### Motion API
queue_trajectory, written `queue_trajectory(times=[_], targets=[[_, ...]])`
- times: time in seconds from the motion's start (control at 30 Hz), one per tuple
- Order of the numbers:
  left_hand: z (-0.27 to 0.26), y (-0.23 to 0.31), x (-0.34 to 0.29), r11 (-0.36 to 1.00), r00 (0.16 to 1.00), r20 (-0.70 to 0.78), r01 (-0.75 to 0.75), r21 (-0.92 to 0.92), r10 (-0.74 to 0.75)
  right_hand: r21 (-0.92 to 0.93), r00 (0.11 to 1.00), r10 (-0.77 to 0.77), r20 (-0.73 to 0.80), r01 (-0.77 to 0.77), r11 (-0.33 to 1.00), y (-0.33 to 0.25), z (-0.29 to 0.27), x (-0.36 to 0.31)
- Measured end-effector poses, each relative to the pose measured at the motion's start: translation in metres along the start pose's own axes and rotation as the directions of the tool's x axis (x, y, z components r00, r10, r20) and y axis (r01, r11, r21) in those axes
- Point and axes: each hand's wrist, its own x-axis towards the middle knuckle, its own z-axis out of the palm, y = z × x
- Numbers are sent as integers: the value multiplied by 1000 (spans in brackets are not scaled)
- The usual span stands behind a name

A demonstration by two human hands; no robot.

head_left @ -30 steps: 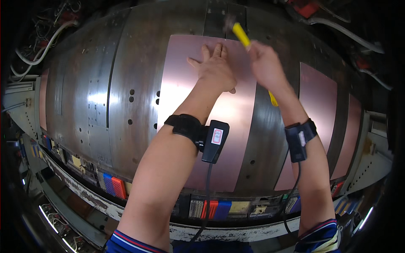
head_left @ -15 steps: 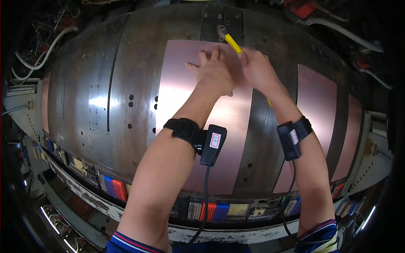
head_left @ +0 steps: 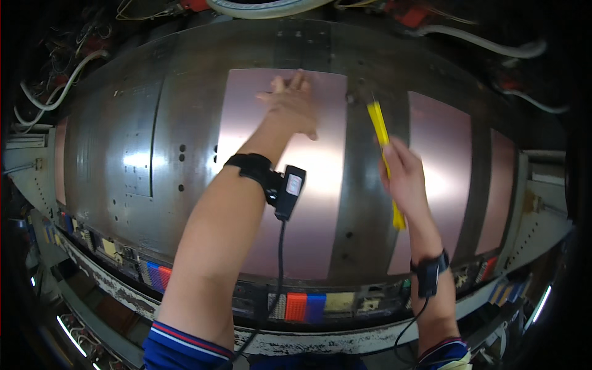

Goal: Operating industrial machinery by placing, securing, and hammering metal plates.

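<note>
My left hand (head_left: 290,110) lies with spread fingers on a pinkish copper-coloured sheet (head_left: 317,203), near its far edge. In my right hand (head_left: 405,177) is a hammer (head_left: 378,122) with a yellow handle, gripped partway along and pointing away from me. Its dark head is blurred and hard to pick out against the steel bed (head_left: 185,98) beyond. The hammer is over the dark strip of bed between that sheet and a second copper-coloured sheet (head_left: 441,148) on the right.
Another copper-coloured sheet (head_left: 498,185) lies farther right, and a narrow one (head_left: 60,160) at the far left. Red and blue blocks (head_left: 296,307) line the bed's near edge, behind a worn white rail (head_left: 296,344). Pale hoses (head_left: 481,44) run along the far side.
My right hand has drawn the hammer back toward me and to the right, off the sheet's far edge. My left hand stays spread on the sheet; the whole view has shifted slightly.
</note>
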Motion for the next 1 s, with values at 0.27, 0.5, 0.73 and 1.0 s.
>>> queue_trajectory(times=[0.27, 0.5, 0.73, 1.0], targets=[[99, 51, -85, 897, 960, -270, -182, -402, 74, 270, 868, 427, -252, -360, 893, 132, -142, -281], [211, 296, -239, 766, 753, -440, -612, -196, 489, 140, 919, 213, -331, -176, 974, 215, -217, -349], [230, 376, -235, 944, 963, -254, -160, -287, 86, -414, 996, 92, 9, -80, 907, 231, -278, -332], [241, 402, -235, 921, 948, -307, -39, -387, -89, -483, 934, -327, 144, 355, 800, 286, -298, -318]])
